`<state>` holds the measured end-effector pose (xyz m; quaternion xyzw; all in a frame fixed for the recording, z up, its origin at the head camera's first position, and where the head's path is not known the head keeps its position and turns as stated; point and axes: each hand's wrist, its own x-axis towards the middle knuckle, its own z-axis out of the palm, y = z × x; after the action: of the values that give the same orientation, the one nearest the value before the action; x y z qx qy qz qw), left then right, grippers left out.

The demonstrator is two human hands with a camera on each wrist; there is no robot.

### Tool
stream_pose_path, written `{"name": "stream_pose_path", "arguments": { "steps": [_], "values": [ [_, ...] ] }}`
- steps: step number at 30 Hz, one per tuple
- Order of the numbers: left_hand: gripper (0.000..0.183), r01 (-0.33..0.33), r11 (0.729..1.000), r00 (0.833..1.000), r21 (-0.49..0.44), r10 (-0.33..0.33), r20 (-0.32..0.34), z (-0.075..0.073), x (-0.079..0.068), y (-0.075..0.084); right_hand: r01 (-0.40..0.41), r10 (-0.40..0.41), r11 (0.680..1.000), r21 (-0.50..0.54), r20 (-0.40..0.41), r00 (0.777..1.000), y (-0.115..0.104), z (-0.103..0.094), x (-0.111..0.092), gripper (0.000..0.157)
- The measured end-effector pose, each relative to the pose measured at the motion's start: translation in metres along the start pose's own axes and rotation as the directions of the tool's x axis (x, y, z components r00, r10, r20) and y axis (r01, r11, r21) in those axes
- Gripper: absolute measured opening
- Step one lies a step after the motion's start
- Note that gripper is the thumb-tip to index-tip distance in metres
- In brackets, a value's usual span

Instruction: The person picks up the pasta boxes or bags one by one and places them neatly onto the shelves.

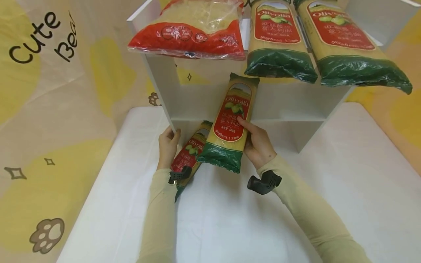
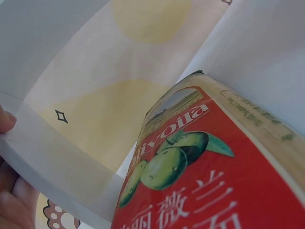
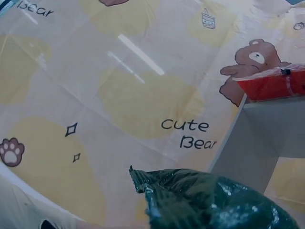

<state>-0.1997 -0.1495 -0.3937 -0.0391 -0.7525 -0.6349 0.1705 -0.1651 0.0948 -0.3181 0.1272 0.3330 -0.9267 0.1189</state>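
My right hand (image 1: 260,144) holds a spaghetti packet (image 1: 230,120) by its right side, thumb across the red label and the other fingers hidden behind it. The packet is tilted in front of the shelf's lower level; its green end (image 3: 209,202) shows in the right wrist view. At the lower left, my left hand (image 1: 169,144) pinches the white shelf's side panel (image 1: 159,87), with a thumb (image 2: 6,120) on one face and fingers on the other. Beside that hand, a second spaghetti packet (image 1: 189,151) lies slanted, partly covered by the held packet and the left wrist's camera.
On the top shelf sit a red-and-clear pasta bag (image 1: 197,31) and two more spaghetti packets (image 1: 276,33), their ends jutting past the front edge. A white-covered table (image 1: 210,219) lies below. Behind hangs a yellow patterned cloth (image 1: 65,109).
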Motion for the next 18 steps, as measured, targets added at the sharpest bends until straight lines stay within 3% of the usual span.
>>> {"name": "stream_pose_path", "arguments": {
  "steps": [3,7,11,18],
  "values": [
    [0.031,0.004,1.000,1.000,0.011,-0.004,0.002,0.001,0.000,0.001,0.009,-0.009,1.000,-0.008,0.028,1.000,0.003,-0.005,0.001,0.053],
    [0.031,0.017,1.000,1.000,0.007,-0.017,0.003,0.001,-0.001,0.002,0.066,-0.053,0.985,-0.160,0.081,0.995,0.007,-0.015,-0.010,0.049],
    [0.030,0.010,1.000,1.000,-0.004,-0.010,0.004,0.001,0.001,0.000,0.166,-0.130,0.920,-0.354,0.124,0.984,0.013,-0.028,-0.030,0.038],
    [0.030,0.007,0.999,1.000,-0.036,-0.008,-0.010,0.000,0.011,-0.030,0.282,-0.189,0.791,-0.542,0.221,0.957,0.012,-0.035,-0.039,0.041]
  ]
}}
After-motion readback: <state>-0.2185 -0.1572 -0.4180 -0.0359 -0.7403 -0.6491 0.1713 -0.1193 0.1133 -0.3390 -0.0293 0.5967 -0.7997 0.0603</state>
